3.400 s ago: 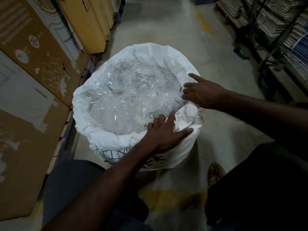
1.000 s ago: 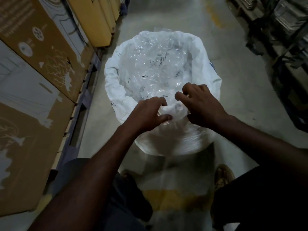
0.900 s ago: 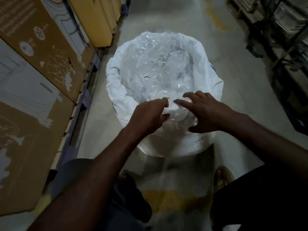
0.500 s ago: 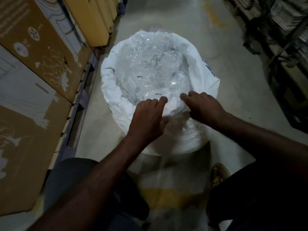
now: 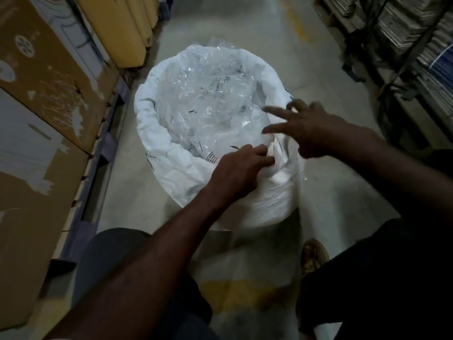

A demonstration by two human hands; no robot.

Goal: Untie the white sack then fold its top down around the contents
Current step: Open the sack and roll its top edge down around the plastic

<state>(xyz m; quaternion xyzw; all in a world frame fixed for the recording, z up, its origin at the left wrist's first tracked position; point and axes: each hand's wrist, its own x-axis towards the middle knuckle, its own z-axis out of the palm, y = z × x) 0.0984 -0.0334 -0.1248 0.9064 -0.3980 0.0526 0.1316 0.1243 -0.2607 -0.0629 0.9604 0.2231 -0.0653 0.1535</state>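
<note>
The white sack stands open on the concrete floor in front of me, its top rolled outward into a thick rim. Inside lies crumpled clear plastic with black print. My left hand pinches the folded rim at the sack's near right side, fingers curled on the white fabric. My right hand hovers just above the rim to the right, fingers spread and pointing left over the plastic, holding nothing.
Large brown cardboard cartons on a blue pallet line the left. Yellow boxes stand further back. Metal racks with stacked goods fill the right. My shoe rests on the floor near a yellow floor marking.
My right hand has let go of the near rim, lifted and spread its fingers further right. My left hand has slid right along the rim and still pinches it.
</note>
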